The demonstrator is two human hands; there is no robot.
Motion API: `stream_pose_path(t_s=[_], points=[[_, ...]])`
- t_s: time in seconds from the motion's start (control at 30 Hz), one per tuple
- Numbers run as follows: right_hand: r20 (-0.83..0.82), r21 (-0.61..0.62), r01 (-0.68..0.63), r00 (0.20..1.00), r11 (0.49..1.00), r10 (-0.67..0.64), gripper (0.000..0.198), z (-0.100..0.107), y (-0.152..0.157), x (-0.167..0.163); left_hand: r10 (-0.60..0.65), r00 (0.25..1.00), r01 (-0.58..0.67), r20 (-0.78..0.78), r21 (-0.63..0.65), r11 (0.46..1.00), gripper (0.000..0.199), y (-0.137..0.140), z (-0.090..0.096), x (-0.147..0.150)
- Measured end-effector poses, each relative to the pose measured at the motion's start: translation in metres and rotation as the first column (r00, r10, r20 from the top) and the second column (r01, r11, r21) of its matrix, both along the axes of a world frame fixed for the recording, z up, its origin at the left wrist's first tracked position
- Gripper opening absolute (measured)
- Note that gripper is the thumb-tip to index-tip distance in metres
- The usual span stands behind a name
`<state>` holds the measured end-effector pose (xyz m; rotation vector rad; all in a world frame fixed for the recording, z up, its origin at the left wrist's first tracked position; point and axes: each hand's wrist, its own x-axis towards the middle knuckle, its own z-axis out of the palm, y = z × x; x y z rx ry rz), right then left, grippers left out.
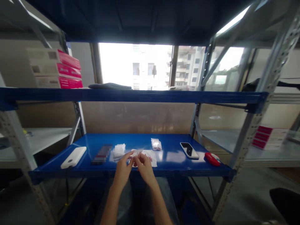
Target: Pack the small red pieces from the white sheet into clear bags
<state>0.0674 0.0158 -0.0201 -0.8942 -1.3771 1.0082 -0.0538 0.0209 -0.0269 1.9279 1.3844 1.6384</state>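
Across the blue shelf (138, 140) of a metal rack (249, 140), we count one phone (189, 150), one white device (73, 157), one red object (212, 159), one stack of whitish packets (119, 151) and one cluster of clear packets (156, 144), contents too small to tell. Above a white sheet (153, 161) dotted with red bits (150, 158), we see the left hand (123, 164) and right hand (144, 165), fingers pinched on one crumpled translucent bag (136, 153), whose direction and long axis we cannot make out.
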Motion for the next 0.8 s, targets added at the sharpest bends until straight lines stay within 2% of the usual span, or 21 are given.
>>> stream_pose_path(t_s=[0.07,0.13,0.23,0.3,0.37,0.47,0.53,0.63,0.73,0.8], points=[[-0.024,-0.045,-0.019,1.0,0.999,0.018,0.029,0.0,0.0,-0.001,0.015,1.0,-0.015,-0.012,-0.005,1.0,0.029,0.001,0.0,-0.002],[-0.1,-0.164,-0.051,0.994,0.985,0.035,0.033,0.001,0.0,-0.002,0.029,0.999,-0.029,-0.025,-0.014,0.999,0.03,0.001,-0.001,-0.003],[-0.322,-0.353,-0.174,0.945,0.919,0.056,0.046,0.0,0.002,-0.002,0.018,0.999,-0.019,-0.05,-0.015,1.0,0.034,0.001,-0.001,-0.002],[-0.481,-0.402,-0.308,0.872,0.862,0.087,0.048,-0.001,0.004,-0.002,-0.018,0.997,0.017,-0.074,-0.011,1.0,0.035,0.0,-0.001,-0.001],[-0.623,-0.412,-0.437,0.776,0.8,0.103,0.041,-0.003,0.007,-0.004,-0.058,0.992,0.056,-0.108,-0.027,0.998,0.036,-0.001,0.001,0.0],[-0.778,-0.399,-0.545,0.627,0.738,0.042,0.026,-0.007,0.013,-0.008,-0.107,0.971,0.09,-0.215,-0.087,0.992,0.034,-0.006,0.007,0.001],[-0.836,-0.386,-0.557,0.548,0.735,-0.023,0.017,-0.01,0.016,-0.011,-0.104,0.949,0.069,-0.297,-0.126,0.99,0.03,-0.009,0.01,0.002],[-0.877,-0.376,-0.544,0.471,0.75,-0.098,0.011,-0.015,0.019,-0.018,-0.036,0.924,-0.033,-0.379,-0.174,0.984,0.026,-0.011,0.01,0.006],[-0.892,-0.345,-0.537,0.444,0.77,-0.09,0.012,-0.019,0.02,-0.023,0.007,0.904,-0.109,-0.428,-0.216,0.97,0.029,-0.009,0.007,0.011],[-0.888,-0.337,-0.523,0.453,0.783,-0.08,0.013,-0.022,0.021,-0.025,-0.001,0.899,-0.115,-0.439,-0.237,0.965,0.033,-0.009,0.006,0.014]])
